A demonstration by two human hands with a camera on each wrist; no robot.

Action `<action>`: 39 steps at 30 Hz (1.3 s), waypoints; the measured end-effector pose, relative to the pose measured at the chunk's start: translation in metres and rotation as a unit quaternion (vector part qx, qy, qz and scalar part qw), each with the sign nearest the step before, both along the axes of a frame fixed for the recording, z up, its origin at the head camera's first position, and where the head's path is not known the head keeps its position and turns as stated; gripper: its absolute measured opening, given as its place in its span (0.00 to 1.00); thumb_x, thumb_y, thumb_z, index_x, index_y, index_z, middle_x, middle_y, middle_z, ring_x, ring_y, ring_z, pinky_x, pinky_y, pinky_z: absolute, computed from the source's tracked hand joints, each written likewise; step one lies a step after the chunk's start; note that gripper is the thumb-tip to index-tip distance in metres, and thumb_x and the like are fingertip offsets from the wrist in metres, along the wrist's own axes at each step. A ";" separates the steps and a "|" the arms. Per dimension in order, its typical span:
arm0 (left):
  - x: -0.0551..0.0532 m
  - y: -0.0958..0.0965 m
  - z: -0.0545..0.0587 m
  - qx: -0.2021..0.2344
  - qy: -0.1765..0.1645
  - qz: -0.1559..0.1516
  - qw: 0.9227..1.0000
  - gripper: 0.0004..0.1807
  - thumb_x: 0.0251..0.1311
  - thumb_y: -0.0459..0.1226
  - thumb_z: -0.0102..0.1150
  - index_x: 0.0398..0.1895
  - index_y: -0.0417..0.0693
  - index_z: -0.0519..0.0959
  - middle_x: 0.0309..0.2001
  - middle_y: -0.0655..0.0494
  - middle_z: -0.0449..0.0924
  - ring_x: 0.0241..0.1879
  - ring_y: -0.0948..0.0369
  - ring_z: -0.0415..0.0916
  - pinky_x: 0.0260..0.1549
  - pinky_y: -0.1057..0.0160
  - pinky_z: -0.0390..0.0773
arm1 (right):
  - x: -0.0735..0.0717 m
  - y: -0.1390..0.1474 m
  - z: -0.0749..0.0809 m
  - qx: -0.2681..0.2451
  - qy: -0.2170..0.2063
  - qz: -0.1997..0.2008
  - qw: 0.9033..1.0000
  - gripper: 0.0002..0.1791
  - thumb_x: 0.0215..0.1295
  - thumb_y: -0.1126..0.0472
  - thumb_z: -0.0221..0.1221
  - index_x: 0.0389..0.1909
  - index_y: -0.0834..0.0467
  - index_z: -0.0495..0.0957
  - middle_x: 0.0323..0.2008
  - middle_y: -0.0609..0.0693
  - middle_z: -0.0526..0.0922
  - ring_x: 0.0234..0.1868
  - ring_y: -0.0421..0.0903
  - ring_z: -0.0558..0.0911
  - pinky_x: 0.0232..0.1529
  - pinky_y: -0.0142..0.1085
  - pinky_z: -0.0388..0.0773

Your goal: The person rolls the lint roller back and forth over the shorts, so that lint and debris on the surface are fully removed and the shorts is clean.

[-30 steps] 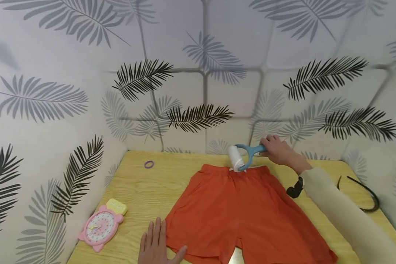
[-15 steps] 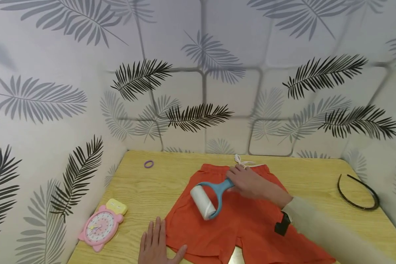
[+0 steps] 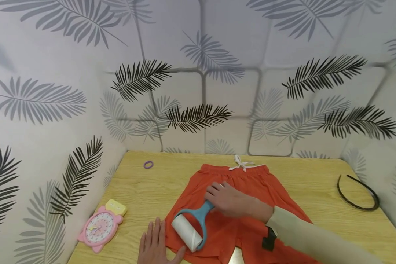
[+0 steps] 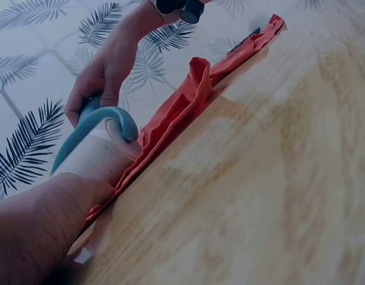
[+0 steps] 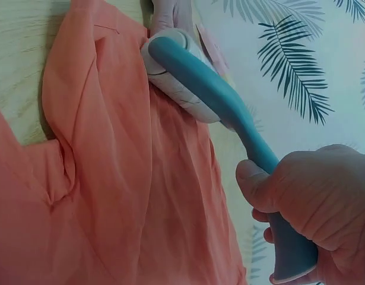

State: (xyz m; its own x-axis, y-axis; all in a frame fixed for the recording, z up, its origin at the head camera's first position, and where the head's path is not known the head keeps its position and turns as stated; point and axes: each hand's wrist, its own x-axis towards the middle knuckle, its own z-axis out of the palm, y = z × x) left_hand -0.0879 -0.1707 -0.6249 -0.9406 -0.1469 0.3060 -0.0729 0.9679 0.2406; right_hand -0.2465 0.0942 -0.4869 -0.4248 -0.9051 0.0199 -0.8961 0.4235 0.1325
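Note:
Orange-red shorts [image 3: 217, 223] with a white drawstring lie spread on the wooden table. My right hand [image 3: 229, 200] grips the blue handle of a lint roller [image 3: 187, 231]; its white roll sits on the lower left leg of the shorts. In the right wrist view the thumb and fingers wrap round the handle [image 5: 292, 243]. My left hand [image 3: 155, 244] lies flat with straight fingers at the left hem, its thumb over the cloth's edge. The left wrist view has the roll [image 4: 96, 151] right beside that hand's thumb.
A pink and yellow toy clock [image 3: 100, 225] lies at the table's left. Farther back is a purple ring-shaped band [image 3: 148, 165]. A black headband [image 3: 358, 194] lies on the right. Leaf-patterned walls [image 3: 198, 91] rise behind and beside the table [image 3: 145, 190].
My right hand has brought the lint roller from the waistband down and leftward over the shorts to the left leg's hem. My left hand has stayed in place.

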 end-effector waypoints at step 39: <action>-0.002 0.003 -0.005 0.003 0.015 0.008 1.000 0.63 0.49 0.83 0.51 0.76 0.47 0.70 0.76 0.48 0.67 0.75 0.45 0.63 0.70 0.42 0.60 | -0.049 0.029 -0.007 -0.024 -0.090 -0.057 0.994 0.19 0.71 0.54 0.68 0.58 0.52 0.78 0.54 0.51 0.78 0.56 0.50 0.75 0.54 0.49 0.75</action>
State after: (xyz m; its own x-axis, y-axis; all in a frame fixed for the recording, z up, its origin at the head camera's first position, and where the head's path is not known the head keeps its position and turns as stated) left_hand -0.0902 -0.1682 -0.6294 -0.9285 -0.1644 0.3328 -0.0818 0.9652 0.2485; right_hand -0.2959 0.1233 -0.4936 -0.5252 -0.8507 -0.0226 -0.8493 0.5257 -0.0484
